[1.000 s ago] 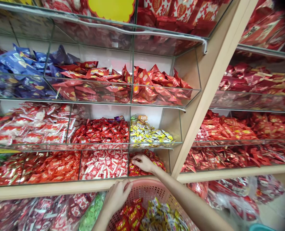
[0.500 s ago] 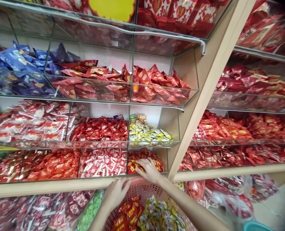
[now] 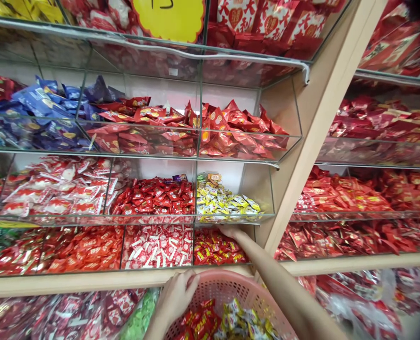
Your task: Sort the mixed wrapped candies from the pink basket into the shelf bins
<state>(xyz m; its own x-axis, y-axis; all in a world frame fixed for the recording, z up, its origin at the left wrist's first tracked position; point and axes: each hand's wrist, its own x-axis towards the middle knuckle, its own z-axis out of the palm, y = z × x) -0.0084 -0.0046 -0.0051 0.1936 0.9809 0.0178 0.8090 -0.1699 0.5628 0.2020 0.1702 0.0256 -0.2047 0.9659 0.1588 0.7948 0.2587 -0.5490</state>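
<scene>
Now, the pink basket (image 3: pixel 227 285) is being held at its rim by the left hand (image 3: pixel 177 293), with fingers curled over. Ahead and to the right of it, the right hand (image 3: pixel 228 230) is being held at the back of the small red candies (image 3: pixel 217 250); its fingertips are being hidden, so open or closed cannot be told. For a good reach, the right wrist is best being kept low, below the glass shelf (image 3: pixel 238 216), with the basket being held close so spills are being caught.
</scene>
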